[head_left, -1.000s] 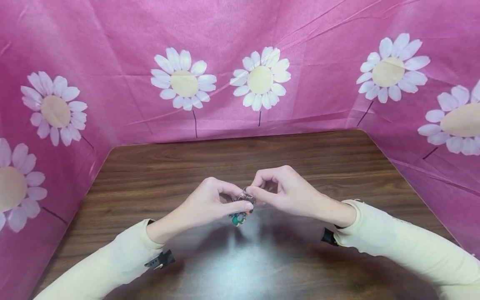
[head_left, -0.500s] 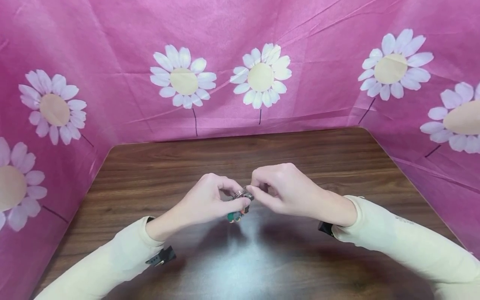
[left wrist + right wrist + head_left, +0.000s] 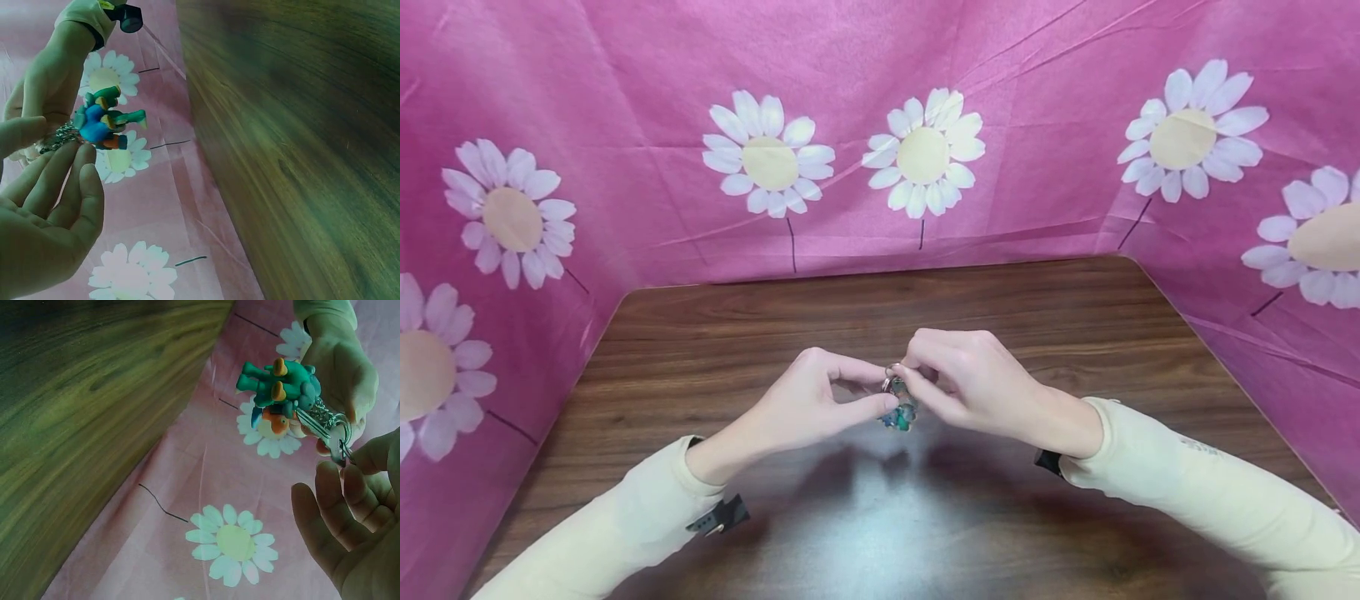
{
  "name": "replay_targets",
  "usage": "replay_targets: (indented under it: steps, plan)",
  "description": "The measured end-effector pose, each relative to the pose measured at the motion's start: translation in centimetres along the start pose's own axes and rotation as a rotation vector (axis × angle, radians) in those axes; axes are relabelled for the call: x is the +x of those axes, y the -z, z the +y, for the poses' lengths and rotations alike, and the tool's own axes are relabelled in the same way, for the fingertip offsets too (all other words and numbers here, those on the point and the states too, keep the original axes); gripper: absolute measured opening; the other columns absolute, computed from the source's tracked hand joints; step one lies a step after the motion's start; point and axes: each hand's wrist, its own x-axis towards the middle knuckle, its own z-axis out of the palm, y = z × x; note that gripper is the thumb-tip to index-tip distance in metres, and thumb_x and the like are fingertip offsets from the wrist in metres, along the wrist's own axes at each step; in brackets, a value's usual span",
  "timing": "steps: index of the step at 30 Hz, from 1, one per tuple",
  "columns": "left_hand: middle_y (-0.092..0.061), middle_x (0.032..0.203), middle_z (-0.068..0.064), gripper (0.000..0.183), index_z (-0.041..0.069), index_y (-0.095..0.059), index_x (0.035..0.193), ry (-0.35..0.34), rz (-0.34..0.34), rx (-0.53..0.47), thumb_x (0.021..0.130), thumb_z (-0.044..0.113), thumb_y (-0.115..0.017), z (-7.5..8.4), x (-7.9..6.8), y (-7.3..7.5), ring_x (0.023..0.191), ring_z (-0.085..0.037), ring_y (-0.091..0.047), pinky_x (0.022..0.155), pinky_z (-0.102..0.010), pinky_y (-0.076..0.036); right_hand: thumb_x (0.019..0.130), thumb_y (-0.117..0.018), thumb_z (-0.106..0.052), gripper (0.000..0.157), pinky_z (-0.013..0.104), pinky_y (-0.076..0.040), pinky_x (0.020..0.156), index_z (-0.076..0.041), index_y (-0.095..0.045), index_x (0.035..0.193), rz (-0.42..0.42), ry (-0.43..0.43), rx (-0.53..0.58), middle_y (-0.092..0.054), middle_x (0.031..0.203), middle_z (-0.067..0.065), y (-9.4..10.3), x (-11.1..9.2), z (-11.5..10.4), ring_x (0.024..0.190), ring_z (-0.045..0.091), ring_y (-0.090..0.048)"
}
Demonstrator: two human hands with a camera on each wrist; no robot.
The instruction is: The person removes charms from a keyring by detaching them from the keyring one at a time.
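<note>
A keychain bunch hangs between both hands above the table in the head view. Its small toy figures include a green one with orange patches (image 3: 287, 384) and a blue one with green limbs (image 3: 97, 128). An orange part (image 3: 275, 422) shows below the green figure in the right wrist view. Silvery split rings (image 3: 340, 430) and a chain (image 3: 62, 134) join them. My left hand (image 3: 805, 392) pinches the rings between thumb and index finger. With its fingertips, my right hand (image 3: 977, 379) pinches the ring end from the other side.
A brown wood-grain table (image 3: 715, 325) lies under the hands. Pink cloth (image 3: 647, 92) printed with white daisies stands round its back and sides. Dark straps (image 3: 722, 515) with small devices sit at both wrists.
The figures have turned and shifted slightly right below the left fingers, with more blue and green showing. The rings have tilted between the fingertips; both hands stay close together.
</note>
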Motion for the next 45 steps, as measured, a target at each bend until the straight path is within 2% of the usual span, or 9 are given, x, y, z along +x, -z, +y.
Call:
replay_targets:
  steps: [3, 7, 10, 13, 18, 25, 33, 38, 45]
  plan:
    - [-0.076, 0.093, 0.018, 0.021, 0.021, -0.081, 0.107, 0.044, 0.051, 0.002, 0.088, 0.031, -0.081, 0.0, 0.0, -0.2, 0.075, -0.002, -0.068, 0.067, -0.025, -0.057, 0.096, -0.062, -0.013, 0.018, 0.013, -0.036, 0.048, -0.018, -0.056, 0.08, 0.019, 0.022, 0.003, -0.053, 0.07, -0.014, -0.1, 0.0, 0.1, 0.053, 0.003, -0.047]
    - [-0.076, 0.087, 0.017, 0.022, 0.021, -0.082, 0.1, 0.087, 0.111, -0.014, 0.084, 0.035, -0.085, -0.1, 0.0, -0.6, 0.057, -0.002, -0.058, 0.048, -0.02, -0.042, 0.096, -0.062, -0.012, 0.019, 0.011, -0.036, 0.047, -0.018, -0.056, 0.079, 0.033, 0.006, 0.052, -0.052, 0.07, -0.015, -0.3, -0.2, 0.2, 0.055, -0.001, -0.044]
    - [-0.076, 0.089, 0.018, 0.02, 0.023, -0.083, 0.099, 0.065, 0.127, -0.014, 0.083, 0.034, -0.086, -0.2, 0.0, -0.8, 0.056, -0.001, -0.054, 0.046, -0.019, -0.039, 0.096, -0.063, -0.011, 0.017, 0.009, -0.037, 0.047, -0.018, -0.058, 0.082, 0.03, -0.024, 0.099, -0.054, 0.071, -0.016, -0.4, -0.2, 0.2, 0.058, -0.004, -0.044]
    - [-0.076, 0.09, 0.018, 0.02, 0.025, -0.082, 0.1, 0.045, 0.137, -0.016, 0.082, 0.033, -0.087, -0.1, -0.1, -0.8, 0.059, -0.002, -0.053, 0.047, -0.019, -0.039, 0.095, -0.065, -0.01, 0.014, 0.01, -0.04, 0.048, -0.017, -0.061, 0.084, 0.028, -0.055, 0.135, -0.057, 0.074, -0.016, -0.3, -0.2, 0.3, 0.06, -0.004, -0.048]
    - [-0.076, 0.086, 0.017, 0.019, 0.027, -0.082, 0.099, 0.021, 0.186, -0.01, 0.083, 0.035, -0.086, -0.1, 0.1, -1.1, 0.081, -0.005, -0.07, 0.062, -0.02, -0.051, 0.093, -0.069, -0.006, 0.013, 0.013, -0.044, 0.052, -0.016, -0.066, 0.086, 0.019, -0.103, 0.204, -0.061, 0.075, -0.016, -0.3, -0.2, 0.2, 0.063, -0.001, -0.053]
    - [-0.073, 0.078, 0.019, 0.009, 0.022, -0.081, 0.088, -0.013, 0.259, 0.031, 0.084, 0.014, -0.081, 0.2, 0.2, -1.1, 0.073, -0.008, -0.071, 0.071, -0.031, -0.059, 0.094, -0.068, -0.008, 0.016, 0.012, -0.038, 0.048, -0.018, -0.063, 0.084, 0.002, -0.094, 0.163, -0.058, 0.073, -0.016, 0.0, 0.1, 0.2, 0.059, -0.001, -0.047]
    - [-0.076, 0.082, 0.012, 0.009, 0.019, -0.082, 0.093, 0.007, 0.206, -0.064, 0.085, 0.021, -0.084, 0.5, 0.1, -1.3, 0.075, -0.012, -0.074, 0.064, -0.028, -0.059, 0.095, -0.065, -0.008, 0.016, 0.012, -0.038, 0.047, -0.017, -0.06, 0.083, 0.031, -0.019, 0.121, -0.054, 0.072, -0.015, -0.3, 0.1, 0.4, 0.058, -0.003, -0.044]
    - [-0.076, 0.087, 0.017, 0.012, 0.023, -0.083, 0.097, -0.03, 0.199, -0.025, 0.085, 0.025, -0.084, 0.3, -0.1, -1.2, 0.087, -0.008, -0.073, 0.073, -0.031, -0.059, 0.096, -0.067, -0.004, 0.014, 0.019, -0.048, 0.048, -0.016, -0.066, 0.089, 0.008, -0.171, 0.343, -0.064, 0.074, -0.014, -0.6, -0.1, 0.4, 0.06, 0.003, -0.058]
    - [-0.077, 0.083, 0.004, 0.01, 0.016, -0.081, 0.093, 0.055, 0.211, -0.154, 0.088, 0.024, -0.082, -0.3, 0.1, -0.8, 0.077, -0.019, -0.075, 0.072, -0.034, -0.061, 0.1, -0.063, -0.006, 0.012, 0.034, -0.058, 0.061, -0.011, -0.067, 0.09, -0.046, -0.488, 0.679, -0.065, 0.077, 0.003, -0.9, -0.3, 0.6, 0.067, 0.019, -0.06]
